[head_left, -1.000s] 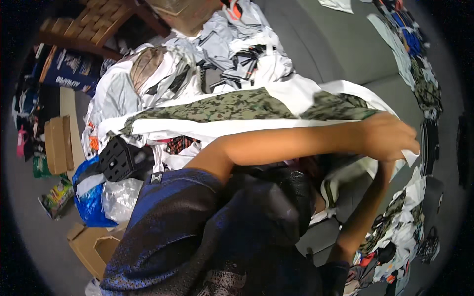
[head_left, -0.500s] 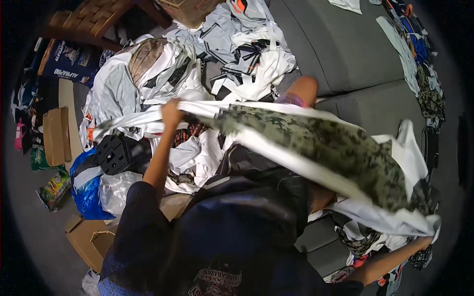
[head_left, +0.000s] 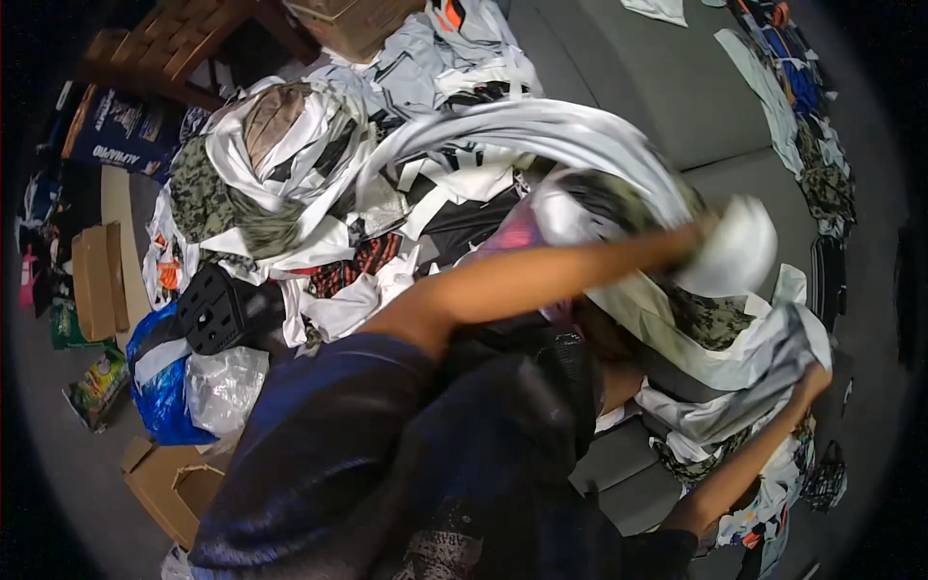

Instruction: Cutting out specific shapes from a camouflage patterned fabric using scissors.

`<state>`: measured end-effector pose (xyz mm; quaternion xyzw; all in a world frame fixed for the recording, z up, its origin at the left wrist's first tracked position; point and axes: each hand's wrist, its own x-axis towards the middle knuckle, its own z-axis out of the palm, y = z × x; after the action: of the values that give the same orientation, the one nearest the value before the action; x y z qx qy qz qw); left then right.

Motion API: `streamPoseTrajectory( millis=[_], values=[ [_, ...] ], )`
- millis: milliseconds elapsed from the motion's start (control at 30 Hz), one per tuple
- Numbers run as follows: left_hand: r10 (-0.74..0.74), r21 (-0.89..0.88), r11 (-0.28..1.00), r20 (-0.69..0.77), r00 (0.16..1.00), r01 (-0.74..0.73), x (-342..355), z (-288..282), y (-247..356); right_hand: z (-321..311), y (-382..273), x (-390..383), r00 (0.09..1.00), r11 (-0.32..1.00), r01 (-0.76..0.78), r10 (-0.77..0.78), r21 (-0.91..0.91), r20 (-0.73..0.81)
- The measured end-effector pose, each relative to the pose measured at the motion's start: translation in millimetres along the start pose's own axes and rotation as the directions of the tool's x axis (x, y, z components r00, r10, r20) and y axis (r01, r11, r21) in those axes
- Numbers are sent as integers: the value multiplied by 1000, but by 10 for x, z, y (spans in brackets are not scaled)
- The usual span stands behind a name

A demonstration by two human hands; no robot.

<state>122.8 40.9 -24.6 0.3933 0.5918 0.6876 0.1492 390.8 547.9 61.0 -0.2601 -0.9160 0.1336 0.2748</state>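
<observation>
A long white and camouflage cloth swings in a blurred loop over the clothes and my lap. My left arm reaches right across my body; my left hand is smeared by motion among white folds, so its fingers are unclear. At the right, my right hand is closed on the grey-white end of the cloth, below a bunched camouflage section.
Heaped clothes and a black plastic item lie at left, beside blue and clear bags, cardboard, a wooden chair and a box. Grey cushions stretch along the right, with more garments beyond.
My left hand has swept from the left over to the right, folding the cloth into a loop. My right hand has risen from the lower right with its end.
</observation>
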Motion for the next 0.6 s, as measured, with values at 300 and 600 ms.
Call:
streamPoseTrajectory(
  millis=[300, 600],
  values=[
    [-31, 247, 967, -116, 993, 59, -77, -1334, 314, 914, -1822, -1162, 980, 975, -185, 175, -120, -93],
    [169, 503, 332, -864, 475, 798, -3426, -5985, 810, 1015, -1489, -1276, 958, 953, -272, 254, -136, -134]
  ],
)
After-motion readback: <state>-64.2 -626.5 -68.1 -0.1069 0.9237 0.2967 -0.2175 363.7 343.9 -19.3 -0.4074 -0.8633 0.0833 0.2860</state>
